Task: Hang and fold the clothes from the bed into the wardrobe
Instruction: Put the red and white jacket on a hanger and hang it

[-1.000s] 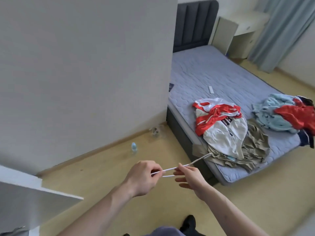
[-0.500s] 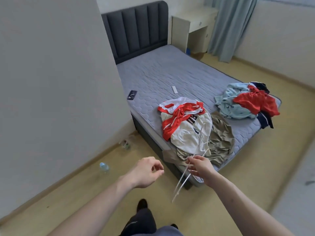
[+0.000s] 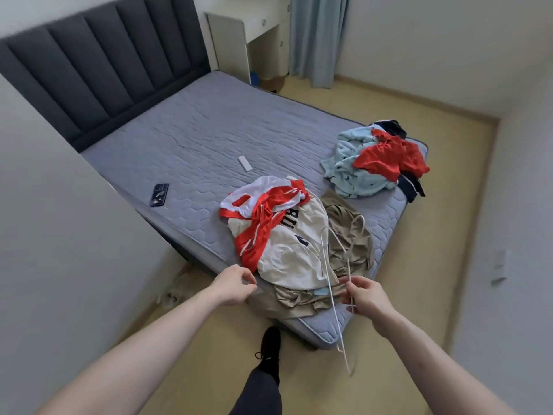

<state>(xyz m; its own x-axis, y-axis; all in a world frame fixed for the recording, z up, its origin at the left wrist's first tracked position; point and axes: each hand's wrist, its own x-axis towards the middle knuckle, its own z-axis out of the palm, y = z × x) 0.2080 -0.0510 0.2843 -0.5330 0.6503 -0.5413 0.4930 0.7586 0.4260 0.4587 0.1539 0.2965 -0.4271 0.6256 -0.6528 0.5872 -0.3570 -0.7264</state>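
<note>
Grey quilted bed (image 3: 209, 139) fills the view, a dark phone (image 3: 159, 195) lying near its left edge. Left hand (image 3: 235, 284) hovers at the near edge, fingers loosely curled, holding nothing, just beside the white-and-red jersey (image 3: 278, 235) heaped over a khaki garment (image 3: 348, 235). Right hand (image 3: 366, 296) pinches thin white hangers (image 3: 332, 283), more than one by the look of it, their hooks resting on the khaki cloth. Risk here: those wires could snag the fabric or tangle together, dragging the pile off the mattress. Far right, the blue-and-red clothes heap (image 3: 374, 160) sits close to the corner and may slide floorward.
</note>
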